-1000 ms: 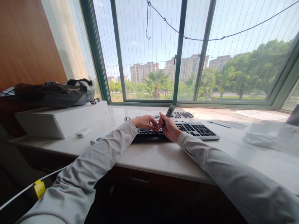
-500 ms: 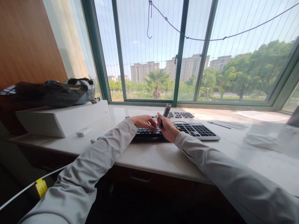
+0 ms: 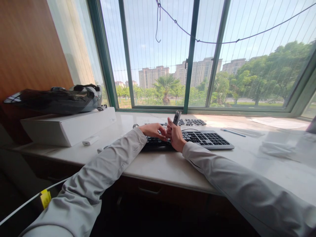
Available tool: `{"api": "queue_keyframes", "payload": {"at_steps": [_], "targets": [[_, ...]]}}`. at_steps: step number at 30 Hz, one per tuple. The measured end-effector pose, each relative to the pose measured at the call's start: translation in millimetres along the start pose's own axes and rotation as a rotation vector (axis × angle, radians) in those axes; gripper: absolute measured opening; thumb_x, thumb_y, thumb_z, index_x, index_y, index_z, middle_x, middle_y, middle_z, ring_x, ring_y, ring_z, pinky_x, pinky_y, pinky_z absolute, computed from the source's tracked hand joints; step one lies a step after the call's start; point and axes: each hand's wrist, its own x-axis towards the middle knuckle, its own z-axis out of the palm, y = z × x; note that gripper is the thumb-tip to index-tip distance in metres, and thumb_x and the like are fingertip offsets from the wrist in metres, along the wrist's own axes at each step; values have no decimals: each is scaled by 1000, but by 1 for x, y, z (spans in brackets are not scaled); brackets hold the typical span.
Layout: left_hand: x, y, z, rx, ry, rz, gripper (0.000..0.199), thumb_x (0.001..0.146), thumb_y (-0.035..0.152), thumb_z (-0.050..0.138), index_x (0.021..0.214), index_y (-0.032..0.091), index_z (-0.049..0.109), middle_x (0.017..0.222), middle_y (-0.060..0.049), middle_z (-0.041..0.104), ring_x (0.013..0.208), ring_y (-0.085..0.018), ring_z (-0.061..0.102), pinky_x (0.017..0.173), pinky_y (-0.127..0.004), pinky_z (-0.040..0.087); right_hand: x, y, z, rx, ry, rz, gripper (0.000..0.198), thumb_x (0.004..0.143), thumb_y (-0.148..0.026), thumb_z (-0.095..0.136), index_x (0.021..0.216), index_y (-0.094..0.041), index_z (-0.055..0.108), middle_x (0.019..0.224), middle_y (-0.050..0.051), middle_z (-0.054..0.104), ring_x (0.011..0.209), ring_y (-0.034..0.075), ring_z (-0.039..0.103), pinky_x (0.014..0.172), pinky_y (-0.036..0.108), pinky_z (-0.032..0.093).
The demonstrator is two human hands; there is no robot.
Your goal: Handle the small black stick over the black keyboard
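Your right hand [image 3: 175,135] has drawn closer to your left hand [image 3: 153,130], and the tool [image 3: 176,117] now stands more upright than a moment ago.
Your right fingers are curled tight around that small dark tool, its tip poking up above the keyboard [image 3: 207,138]. Your left fingers are bent loosely over the keys, pinching nothing you can make out, almost touching your right hand. A second keyboard [image 3: 195,122] lies just behind. Further out on the counter [image 3: 163,164] sit a pen [image 3: 232,132], a white box [image 3: 66,126] with a dark bag [image 3: 56,98] on it, and a small white stick [image 3: 90,140].
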Motion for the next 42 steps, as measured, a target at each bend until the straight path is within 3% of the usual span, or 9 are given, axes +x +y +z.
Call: {"api": "queue_keyframes", "payload": {"at_steps": [10, 27, 33, 42], "targets": [[8, -13, 11, -33, 50, -13, 35, 65, 46, 76, 73, 12, 74, 68, -1, 67, 66, -13, 56, 68, -24, 40, -6, 4, 5, -41, 92, -101, 52, 75, -54, 63, 50, -23, 30, 39, -7, 26, 37, 6, 23, 35, 24, 22], [8, -15, 8, -44, 5, -10, 31, 69, 43, 74, 75, 13, 74, 67, 0, 66, 65, -12, 57, 71, -24, 40, -11, 9, 5, -29, 55, -197, 47, 73, -46, 65, 47, -23, 33, 39, -7, 28, 38, 7, 23, 38, 26, 20], [10, -20, 8, -32, 10, -21, 30, 69, 40, 74, 82, 12, 74, 77, -4, 70, 77, -17, 61, 75, -26, 43, -14, 10, 6, -49, 4, -276, 46, 72, -45, 64, 46, -22, 34, 41, -6, 28, 41, 7, 23, 41, 26, 22], [3, -7, 4, -41, 4, -84, 38, 66, 52, 74, 75, 15, 75, 71, -2, 69, 69, -13, 57, 67, -23, 41, -13, 3, 5, -18, -3, -288, 52, 75, -49, 63, 44, -21, 31, 41, -6, 24, 41, 7, 20, 42, 26, 19]]}}
